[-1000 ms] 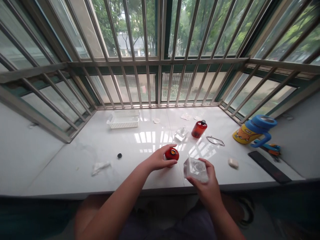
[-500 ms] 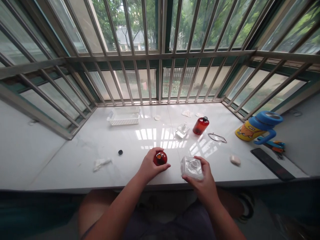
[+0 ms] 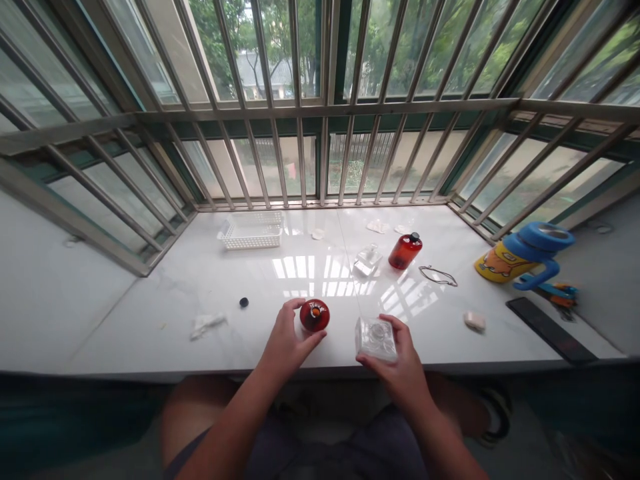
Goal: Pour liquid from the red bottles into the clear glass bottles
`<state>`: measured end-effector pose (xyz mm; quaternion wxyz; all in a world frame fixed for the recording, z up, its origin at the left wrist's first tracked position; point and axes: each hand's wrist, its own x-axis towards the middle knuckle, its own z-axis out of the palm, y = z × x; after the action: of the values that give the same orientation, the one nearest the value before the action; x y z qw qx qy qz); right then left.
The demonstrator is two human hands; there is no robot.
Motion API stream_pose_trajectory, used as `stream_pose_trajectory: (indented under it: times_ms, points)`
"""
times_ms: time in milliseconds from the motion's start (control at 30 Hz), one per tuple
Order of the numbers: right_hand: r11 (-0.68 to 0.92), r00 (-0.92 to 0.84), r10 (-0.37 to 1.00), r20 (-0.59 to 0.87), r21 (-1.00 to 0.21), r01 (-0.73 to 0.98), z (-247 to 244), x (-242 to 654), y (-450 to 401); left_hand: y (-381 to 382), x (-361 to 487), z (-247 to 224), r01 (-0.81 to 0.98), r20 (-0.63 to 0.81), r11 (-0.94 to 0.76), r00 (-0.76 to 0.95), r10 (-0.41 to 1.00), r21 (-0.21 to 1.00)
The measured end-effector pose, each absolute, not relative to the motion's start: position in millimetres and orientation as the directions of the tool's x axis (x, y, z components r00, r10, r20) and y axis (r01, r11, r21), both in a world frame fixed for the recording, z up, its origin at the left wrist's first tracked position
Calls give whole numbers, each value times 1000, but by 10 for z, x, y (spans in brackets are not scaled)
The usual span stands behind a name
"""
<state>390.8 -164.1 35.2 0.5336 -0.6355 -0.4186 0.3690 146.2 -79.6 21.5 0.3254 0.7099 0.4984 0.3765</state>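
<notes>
Near the front edge of the white marble sill (image 3: 150, 313), the left hand (image 3: 285, 343) curls around a small round red bottle (image 3: 315, 315) standing upright with its mouth uncapped. Just right of it, the right hand (image 3: 400, 363) grips a clear square glass bottle (image 3: 375, 338) from the near side. Farther back stand a capped red bottle (image 3: 405, 251) and a white basket (image 3: 251, 230); a small black cap (image 3: 244, 302) lies to the left.

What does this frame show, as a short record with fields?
setting: white sill behind window bars
left hand: grips uncapped red bottle, upright
right hand: holds clear bottle
near left hand: black cap, tissue
farther back: second red bottle, capped; basket; second clear bottle
right side: blue-lidded cup
</notes>
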Motion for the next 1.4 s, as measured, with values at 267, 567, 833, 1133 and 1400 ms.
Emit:
stream_pose_trajectory:
  times_ms: [267,567,833,1133,1400]
  points:
    - [-66,346,938,-4,-983,169,289,3922,-1622,-634,1416,216,336,46,-113,200,979,935]
    - [-32,272,962,23,-981,194,223,3942,-1575,-584,1504,220,221,64,-152,361,930,963]
    - [-40,254,967,24,-969,244,100,3951,-1513,-740,1364,327,457,104,-292,393,914,840]
    - [164,108,963,245,-858,487,24,3938,-1404,-833,1336,248,477,120,-371,476,871,797]
    - [287,2,938,347,-778,559,25,3944,-1331,-873,1365,148,459,169,-418,491,855,784]
